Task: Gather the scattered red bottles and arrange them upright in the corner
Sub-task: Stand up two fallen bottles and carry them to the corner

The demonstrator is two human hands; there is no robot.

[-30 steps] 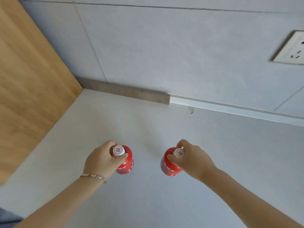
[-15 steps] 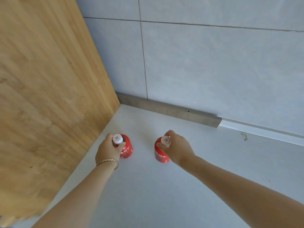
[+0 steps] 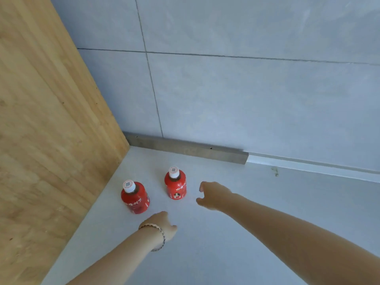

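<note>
Two red bottles, nearer bottle and farther bottle, are standing upright and apart on the white floor beside the wooden panel, tucked toward the corner as tasked, while left hand and right hand are hovering empty, fingers loosely spread.

left hand: empty, loosely curled | right hand: empty, fingers apart

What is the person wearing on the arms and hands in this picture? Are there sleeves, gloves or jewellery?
Both forearms are bare: no sleeves and no gloves show. The left hand has a thin, pale beaded bracelet round the wrist. The right hand and its wrist carry nothing, with no ring, watch or band in view.
</note>
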